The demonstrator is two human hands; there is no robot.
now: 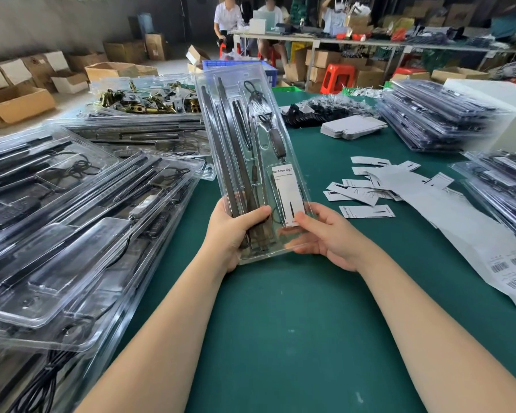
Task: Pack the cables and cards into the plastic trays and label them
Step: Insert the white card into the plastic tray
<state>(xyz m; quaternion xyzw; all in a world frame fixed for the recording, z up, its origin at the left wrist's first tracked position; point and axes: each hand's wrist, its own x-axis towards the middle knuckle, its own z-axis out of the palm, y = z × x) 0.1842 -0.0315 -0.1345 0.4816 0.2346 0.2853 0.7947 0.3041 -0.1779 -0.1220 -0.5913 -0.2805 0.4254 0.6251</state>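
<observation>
Single head-worn view, looking forward and down, close over the table (280,323)

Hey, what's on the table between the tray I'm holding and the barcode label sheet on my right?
In the head view, loose white cards lie scattered on the green table between the held tray and the barcode label sheet.

Bright, even light, seemingly from overhead; soft shadows under the arms on the green table (280,308). White glare streaks the clear plastic trays (72,234) at left. Edges bow and smear, the right-hand stacks (438,120) blurred; the far workers hazy
</observation>
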